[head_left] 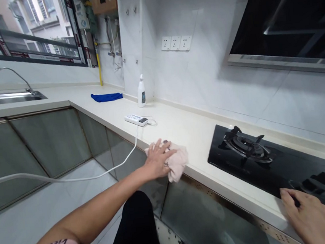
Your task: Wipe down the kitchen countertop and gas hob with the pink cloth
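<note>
My left hand presses a pale pink cloth against the front edge of the white countertop. Its fingers lie bent over the cloth, and part of the cloth hangs past the edge. At the lower right, my right hand rests at the front rim of the black gas cooktop. Thumb and forefinger curl together there around a small dark spot; the other fingertips are hidden, so whatever they hold, if anything, does not show.
A white power strip lies on the counter, its cable trailing left across open air. Behind stand a white spray bottle and a folded blue cloth. A sink is far left; a range hood overhangs the cooktop.
</note>
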Motion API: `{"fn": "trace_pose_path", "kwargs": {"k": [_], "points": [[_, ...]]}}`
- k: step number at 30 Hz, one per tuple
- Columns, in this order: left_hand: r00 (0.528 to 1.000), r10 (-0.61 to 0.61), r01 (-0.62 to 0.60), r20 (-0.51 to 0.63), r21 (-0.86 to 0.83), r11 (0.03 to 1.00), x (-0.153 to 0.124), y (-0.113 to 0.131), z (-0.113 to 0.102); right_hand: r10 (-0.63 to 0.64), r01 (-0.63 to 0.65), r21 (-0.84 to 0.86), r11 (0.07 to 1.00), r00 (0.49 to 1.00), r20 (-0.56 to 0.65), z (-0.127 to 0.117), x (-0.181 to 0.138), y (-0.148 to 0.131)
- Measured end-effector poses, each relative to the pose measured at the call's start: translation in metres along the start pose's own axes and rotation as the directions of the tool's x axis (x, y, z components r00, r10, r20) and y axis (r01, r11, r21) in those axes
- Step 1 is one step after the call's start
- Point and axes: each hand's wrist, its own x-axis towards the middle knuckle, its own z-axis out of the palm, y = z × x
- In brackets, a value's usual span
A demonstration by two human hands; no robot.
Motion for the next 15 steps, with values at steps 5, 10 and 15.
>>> {"fn": "trace_pose_path", "kwargs": {"k": [5,10,15], "points": [[0.977,-0.191,0.193,-0.094,0.013,0.981,-0.003,-0.052,-0.025,-0.029,0.029,0.055,0.998,1.0,0.003,0.001,-0.002,-0.001],[0.933,-0.257,0.242,-0.254,-0.087,0.966,-0.017,-0.068,-0.016,-0.068,0.068,0.069,0.995,0.998,-0.004,0.001,-0.005,-0.002],[0.953,-0.238,0.237,-0.189,-0.03,0.971,-0.015,-0.043,-0.015,-0.064,0.067,0.101,0.993,0.997,-0.031,0.004,-0.004,0.003]]}}
